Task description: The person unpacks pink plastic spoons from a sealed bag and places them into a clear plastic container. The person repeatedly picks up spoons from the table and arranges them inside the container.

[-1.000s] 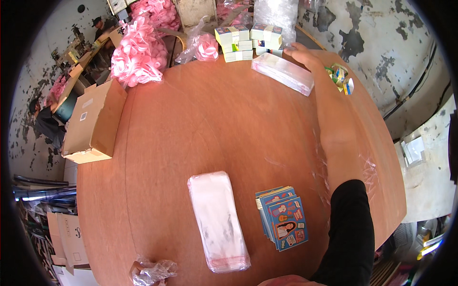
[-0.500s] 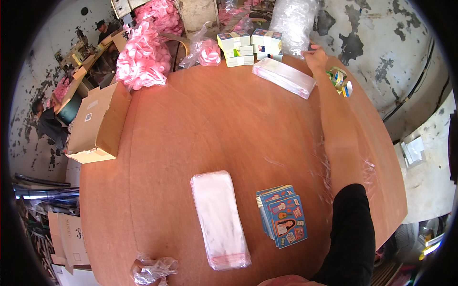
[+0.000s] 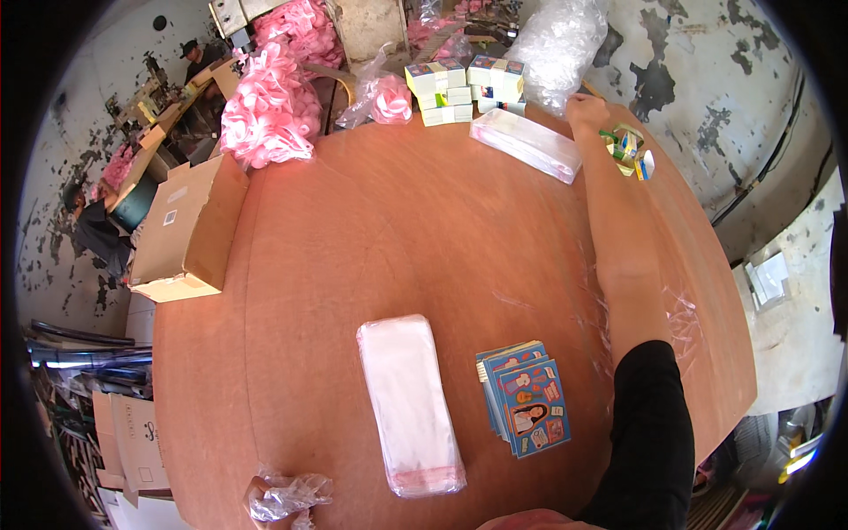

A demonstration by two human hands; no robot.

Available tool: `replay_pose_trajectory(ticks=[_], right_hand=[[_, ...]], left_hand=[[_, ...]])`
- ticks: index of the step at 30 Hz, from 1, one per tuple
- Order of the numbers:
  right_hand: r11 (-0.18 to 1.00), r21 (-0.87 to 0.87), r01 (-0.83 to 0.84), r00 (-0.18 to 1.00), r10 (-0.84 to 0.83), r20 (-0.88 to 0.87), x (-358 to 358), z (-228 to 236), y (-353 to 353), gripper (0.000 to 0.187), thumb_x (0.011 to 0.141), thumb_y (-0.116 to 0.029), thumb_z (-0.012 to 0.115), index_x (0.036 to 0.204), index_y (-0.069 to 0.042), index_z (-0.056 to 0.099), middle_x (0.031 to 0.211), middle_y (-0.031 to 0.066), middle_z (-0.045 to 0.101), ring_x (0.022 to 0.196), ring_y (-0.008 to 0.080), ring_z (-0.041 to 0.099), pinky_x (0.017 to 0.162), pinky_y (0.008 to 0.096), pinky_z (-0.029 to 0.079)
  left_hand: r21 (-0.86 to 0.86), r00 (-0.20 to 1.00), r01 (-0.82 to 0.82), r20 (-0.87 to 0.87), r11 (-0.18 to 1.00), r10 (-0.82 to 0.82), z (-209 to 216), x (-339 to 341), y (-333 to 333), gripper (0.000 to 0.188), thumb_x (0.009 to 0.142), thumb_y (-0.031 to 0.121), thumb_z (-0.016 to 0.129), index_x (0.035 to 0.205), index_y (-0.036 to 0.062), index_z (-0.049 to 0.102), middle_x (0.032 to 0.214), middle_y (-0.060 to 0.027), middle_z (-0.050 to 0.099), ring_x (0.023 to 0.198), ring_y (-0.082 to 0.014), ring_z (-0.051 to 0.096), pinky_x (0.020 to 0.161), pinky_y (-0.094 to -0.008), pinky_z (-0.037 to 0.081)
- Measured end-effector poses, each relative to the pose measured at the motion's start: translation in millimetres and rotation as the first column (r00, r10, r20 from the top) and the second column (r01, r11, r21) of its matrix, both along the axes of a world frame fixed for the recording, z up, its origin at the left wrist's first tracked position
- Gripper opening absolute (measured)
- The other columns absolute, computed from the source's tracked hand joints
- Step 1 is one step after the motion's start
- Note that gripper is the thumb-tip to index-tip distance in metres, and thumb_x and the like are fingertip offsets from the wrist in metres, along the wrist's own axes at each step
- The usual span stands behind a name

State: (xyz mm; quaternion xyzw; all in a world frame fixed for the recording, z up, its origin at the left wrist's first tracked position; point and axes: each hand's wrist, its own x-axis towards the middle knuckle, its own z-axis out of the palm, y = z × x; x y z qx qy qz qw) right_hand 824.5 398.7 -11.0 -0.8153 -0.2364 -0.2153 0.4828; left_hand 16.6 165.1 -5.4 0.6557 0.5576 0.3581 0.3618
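Note:
My right arm stretches to the far right of the brown table, where my right hand (image 3: 586, 113) is closed at the lower edge of a large bulging clear plastic bag (image 3: 558, 53). At the near left edge my left hand (image 3: 258, 502) is closed round a crumpled piece of clear plastic film (image 3: 296, 495), partly hidden by it. Between my arms lies a long stack of clear plastic sleeves (image 3: 408, 397). To its right is a fanned stack of blue printed cards (image 3: 530, 402). Another pack of clear sleeves (image 3: 526, 146) lies near my right hand.
Banded card bundles (image 3: 442, 93) are stacked at the far edge, beside a small bag with a pink puff (image 3: 390, 99). Pink puffs fill a big bag (image 3: 272, 110) at far left, behind a cardboard box (image 3: 190, 225). Torn wrappers (image 3: 629, 152) lie right of my forearm. Two people work beyond.
The big clear bag's top has shifted right, and my right hand has turned and closed lower against its edge. My left hand stays in place with the film. The whole view has shifted slightly.

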Motion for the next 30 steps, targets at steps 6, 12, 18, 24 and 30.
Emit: replay_pose_trajectory(ticks=[6, 12, 18, 24, 30], right_hand=[[0.973, 0.103, 0.208, 0.932, -0.229, 0.281, -20.9, 32.9, -28.7, 0.014, 0.075, -0.014, 0.063, 0.079, -0.009, 0.076, 0.079, 0.0193, 0.07, 0.075, 0.038, 0.069, 0.074, 0.0441, 0.056], [0.954, 0.259, 0.153, 0.814, -0.27, 0.514, -27.7, 64.5, -71.4, 0.012, 0.076, -0.008, 0.062, 0.08, -0.007, 0.074, 0.073, 0.0188, 0.064, 0.07, 0.0378, 0.064, 0.066, 0.0452, 0.052], [0.939, 0.313, -0.14, 0.775, -0.093, 0.625, -130.6, 107.4, -109.3, 0.01, 0.08, -0.004, 0.062, 0.082, -0.002, 0.072, 0.069, 0.0183, 0.062, 0.066, 0.0363, 0.061, 0.062, 0.0445, 0.05], [0.881, 0.327, -0.342, 0.838, 0.128, 0.531, -253.2, 114.8, -188.7, 0.008, 0.082, -0.007, 0.066, 0.085, -0.001, 0.072, 0.062, 0.0095, 0.057, 0.055, 0.016, 0.054, 0.053, 0.032, 0.043], [0.834, 0.38, -0.4, 0.91, 0.412, 0.054, -338.5, 70.6, -216.4, 0.016, 0.084, -0.014, 0.067, 0.092, -0.001, 0.073, 0.066, 0.008, 0.063, 0.057, 0.0082, 0.053, 0.052, 0.0307, 0.042]], left_hand=[[-0.172, 0.985, 0.031, 0.175, 0.985, -0.001, 0.4, -2.2, -2.6, 0.033, 0.073, 0.0, 0.071, 0.104, -0.0001, 0.06, 0.087, -0.0074, 0.067, 0.07, -0.0153, 0.062, 0.06, -0.0257, 0.051], [-0.243, 0.91, 0.026, 0.407, 0.97, 0.078, 11.4, 23.3, -3.0, 0.032, 0.058, 0.007, 0.065, 0.086, 0.0019, 0.051, 0.071, -0.0093, 0.06, 0.051, -0.0149, 0.056, 0.045, -0.0287, 0.047], [-0.254, 0.922, 0.192, 0.379, 0.948, -0.085, 13.6, 0.9, 3.9, 0.025, 0.061, -0.012, 0.062, 0.082, 0.0015, 0.053, 0.077, -0.0092, 0.063, 0.061, -0.0143, 0.061, 0.053, -0.028, 0.05], [-0.215, 0.893, 0.277, 0.417, 0.937, -0.168, 23.8, 13.5, 4.2, 0.014, 0.072, -0.008, 0.058, 0.081, 0.0019, 0.052, 0.071, -0.0079, 0.061, 0.056, -0.0121, 0.057, 0.048, -0.0273, 0.047], [-0.239, 0.901, 0.226, 0.419, 0.945, -0.11, 33.2, 14.2, -1.0, 0.011, 0.072, -0.006, 0.052, 0.082, 0.0004, 0.053, 0.067, -0.0071, 0.059, 0.055, -0.0117, 0.056, 0.048, -0.0273, 0.047]])
